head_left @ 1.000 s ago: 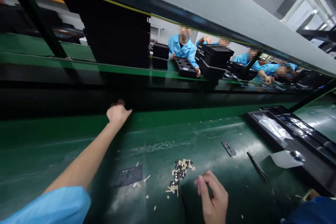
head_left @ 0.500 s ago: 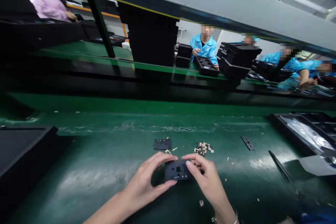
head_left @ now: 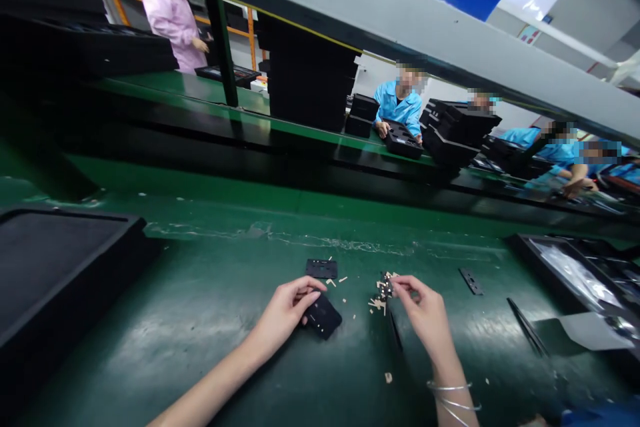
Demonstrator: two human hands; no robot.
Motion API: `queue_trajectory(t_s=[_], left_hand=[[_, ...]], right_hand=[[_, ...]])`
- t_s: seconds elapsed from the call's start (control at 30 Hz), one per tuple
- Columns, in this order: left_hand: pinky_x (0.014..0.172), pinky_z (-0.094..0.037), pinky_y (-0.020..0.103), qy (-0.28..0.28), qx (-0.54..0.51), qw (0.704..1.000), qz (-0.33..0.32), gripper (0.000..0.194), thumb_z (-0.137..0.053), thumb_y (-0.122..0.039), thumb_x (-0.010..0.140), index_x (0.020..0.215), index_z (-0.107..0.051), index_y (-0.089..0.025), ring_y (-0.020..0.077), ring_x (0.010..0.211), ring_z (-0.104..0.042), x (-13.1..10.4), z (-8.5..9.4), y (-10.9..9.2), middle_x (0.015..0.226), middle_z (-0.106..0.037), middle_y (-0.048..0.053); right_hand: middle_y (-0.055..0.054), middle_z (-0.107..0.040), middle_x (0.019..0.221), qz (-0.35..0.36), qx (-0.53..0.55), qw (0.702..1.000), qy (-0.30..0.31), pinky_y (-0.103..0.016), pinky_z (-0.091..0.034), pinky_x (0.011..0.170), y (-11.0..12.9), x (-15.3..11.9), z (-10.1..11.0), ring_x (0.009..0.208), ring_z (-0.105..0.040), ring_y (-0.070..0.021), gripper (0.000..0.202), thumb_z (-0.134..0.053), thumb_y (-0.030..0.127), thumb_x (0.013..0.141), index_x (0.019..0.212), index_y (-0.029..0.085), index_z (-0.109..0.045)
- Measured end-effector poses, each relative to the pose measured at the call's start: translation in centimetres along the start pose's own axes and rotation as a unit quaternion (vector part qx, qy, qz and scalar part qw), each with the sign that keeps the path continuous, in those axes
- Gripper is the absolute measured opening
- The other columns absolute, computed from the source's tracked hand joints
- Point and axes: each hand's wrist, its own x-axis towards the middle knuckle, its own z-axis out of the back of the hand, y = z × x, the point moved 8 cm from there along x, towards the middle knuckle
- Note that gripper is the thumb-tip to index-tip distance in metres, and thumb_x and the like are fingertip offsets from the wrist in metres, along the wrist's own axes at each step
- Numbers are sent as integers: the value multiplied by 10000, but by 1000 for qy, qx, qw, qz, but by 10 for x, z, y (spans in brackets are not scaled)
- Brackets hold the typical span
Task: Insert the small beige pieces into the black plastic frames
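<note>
My left hand (head_left: pixel 293 307) grips a flat black rectangular plate (head_left: pixel 324 317) by its upper left edge, thumb on top; the plate is tilted and has small light spots along one side. My right hand (head_left: pixel 423 310) reaches to a pile of small beige and black pieces (head_left: pixel 384 292), its thumb and fingertips pinched together at the pile's right edge. Whatever is between those fingertips is too small to make out. Just below the pile lies a slim dark object (head_left: pixel 395 332). Beyond my left hand, a second black plate (head_left: pixel 321 269) with cutouts lies flat on the bench.
A large black tray (head_left: pixel 70 247) stands at left. To the right are another black plate (head_left: pixel 471 281), dark tweezers (head_left: pixel 526 325) and a black tray (head_left: pixel 545 267) with clear plastic bags. People in blue work behind the shelf; a person in pink (head_left: pixel 170 17) stands far left.
My right hand has let go of the plate and moved right to the pile. My left hand keeps the plate, now turned at an angle. The camera view has shifted slightly.
</note>
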Motion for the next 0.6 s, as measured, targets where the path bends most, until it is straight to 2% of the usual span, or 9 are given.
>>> queue_trajectory(t_s=[0.07, 0.13, 0.2, 0.27, 0.33, 0.43, 0.6], left_hand=[[498, -384, 224, -7, 42, 999, -9, 253, -442, -329, 817, 934, -568, -142, 144, 584, -488, 1, 3, 1, 649, -486, -6], [534, -363, 233, -9, 91, 996, -23, 215, -470, -295, 811, 932, -588, -162, 150, 584, -478, 1, 4, 2, 606, -471, -24], [561, -349, 244, 0, 140, 989, -38, 175, -494, -264, 803, 898, -616, -183, 158, 578, -484, 1, 2, 4, 580, -485, -28], [597, -358, 257, 19, 182, 982, -52, 159, -497, -235, 804, 871, -638, -201, 176, 622, -529, 1, -1, 4, 635, -568, -9], [669, -381, 271, 38, 214, 974, -70, 172, -486, -209, 815, 874, -648, -216, 198, 739, -584, 0, -3, 2, 777, -646, 13], [748, -394, 268, 62, 249, 962, -95, 210, -456, -189, 843, 904, -652, -232, 205, 878, -604, -2, -6, -3, 926, -665, 17], [713, -401, 250, 87, 292, 944, -126, 210, -450, -195, 859, 883, -653, -242, 191, 845, -607, -6, -7, -10, 882, -656, 13]], right_hand=[[-37, -665, 723, 7, -76, 997, 18, -261, -405, 572, -10, 3, 3, 620, -582, -171, 195, -502, 309, 815, 775, 203, -661], [-5, -639, 656, 18, -109, 992, 57, -250, -374, 565, -11, 3, -5, 614, -570, -166, 116, -556, 237, 764, 699, 230, -652], [10, -626, 638, 28, -138, 986, 88, -241, -348, 569, -7, 2, -16, 640, -572, -163, 120, -575, 166, 731, 670, 242, -644], [9, -622, 637, 29, -165, 980, 106, -240, -325, 570, -3, 4, -23, 666, -573, -165, 129, -586, 137, 719, 663, 240, -640], [2, -618, 627, 24, -187, 975, 118, -244, -297, 560, -2, 8, -28, 676, -572, -172, 116, -609, 134, 708, 660, 235, -640], [-2, -619, 614, 15, -209, 969, 133, -246, -261, 540, -4, 16, -32, 654, -567, -174, 107, -646, 128, 676, 652, 232, -643], [17, -626, 579, 5, -200, 968, 155, -239, -244, 525, -6, 22, -36, 563, -535, -137, 168, -624, 77, 646, 564, 224, -614]])
